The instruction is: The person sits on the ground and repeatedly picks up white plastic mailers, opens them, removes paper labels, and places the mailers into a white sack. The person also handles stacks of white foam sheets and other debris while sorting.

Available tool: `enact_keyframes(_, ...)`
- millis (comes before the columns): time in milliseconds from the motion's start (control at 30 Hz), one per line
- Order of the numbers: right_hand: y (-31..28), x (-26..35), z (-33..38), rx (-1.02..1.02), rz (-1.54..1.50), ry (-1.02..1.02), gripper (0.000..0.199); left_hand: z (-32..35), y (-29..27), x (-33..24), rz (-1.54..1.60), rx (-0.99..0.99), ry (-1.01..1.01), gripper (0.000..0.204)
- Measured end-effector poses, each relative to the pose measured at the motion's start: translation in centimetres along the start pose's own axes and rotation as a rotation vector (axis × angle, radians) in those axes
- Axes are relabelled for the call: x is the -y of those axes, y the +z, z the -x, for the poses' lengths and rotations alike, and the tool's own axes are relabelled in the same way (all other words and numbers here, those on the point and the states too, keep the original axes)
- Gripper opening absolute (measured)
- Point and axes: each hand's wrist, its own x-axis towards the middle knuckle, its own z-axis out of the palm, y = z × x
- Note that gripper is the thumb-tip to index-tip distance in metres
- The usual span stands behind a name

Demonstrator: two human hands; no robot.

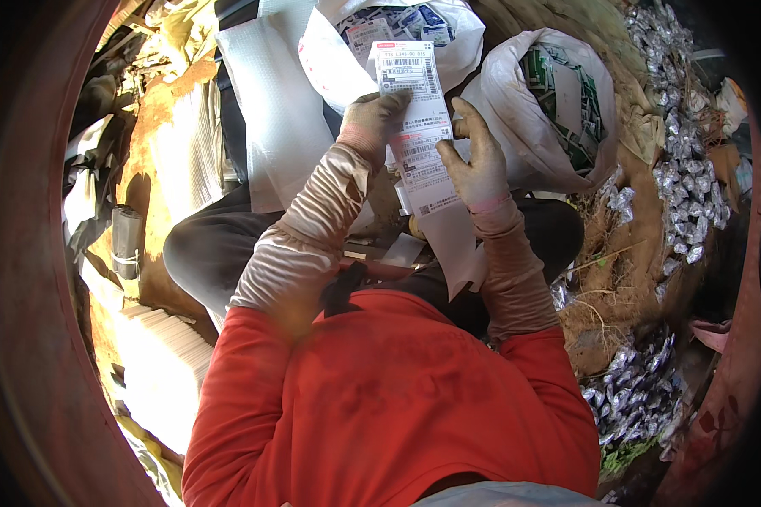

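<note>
A strip of white shipping labels (427,165) with barcodes and red marks hangs in front of me, over my lap. Its lower end trails down past my legs as a blank band. My left hand (370,127), in a pale dirty work glove, pinches the left edge of the strip near the upper label. On the other side, my gloved right hand (482,160) has its thumb and forefinger apart, close beside the strip's right edge. Whether the thumb touches the paper I cannot tell.
Ahead stand a white sack (461,25) of blue-and-white packets and another sack (507,110) of green packets. Translucent plastic sheeting (279,110) lies at their left. Stacks of pale flat sheets (165,363) fill the left side, near a dark roll (128,241). Shiny wrapped pieces (685,186) are heaped right.
</note>
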Motion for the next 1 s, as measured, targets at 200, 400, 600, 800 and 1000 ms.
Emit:
enact_keyframes(200, 1.2, 0.0, -0.2, -0.118, -0.025, -0.130, 0.013, -1.5, 0.0, 0.2, 0.036, -0.005, 0.005, 0.028)
enact_keyframes(400, -10.4, 6.4, 0.1, -0.292, -0.844, -0.322, 0.008, -5.7, -0.2, 1.1, -0.124, -0.044, -0.059, 0.035)
enact_keyframes(600, -7.6, 10.8, -4.1, 0.120, -1.458, -0.313, 0.029, -4.3, -3.1, 4.4, -0.162, 0.044, 0.096, 0.042)
enact_keyframes(800, 22.4, 3.7, -7.7, 0.060, -0.602, 0.042, 0.033, 4.3, -13.7, 10.4, -0.783, -0.795, -0.073, 0.065)
enact_keyframes(1000, 32.7, -4.5, -11.1, 0.104, 0.573, -0.153, 0.069, 2.6, -20.0, 16.9, -0.607, -0.913, -0.457, 0.071)
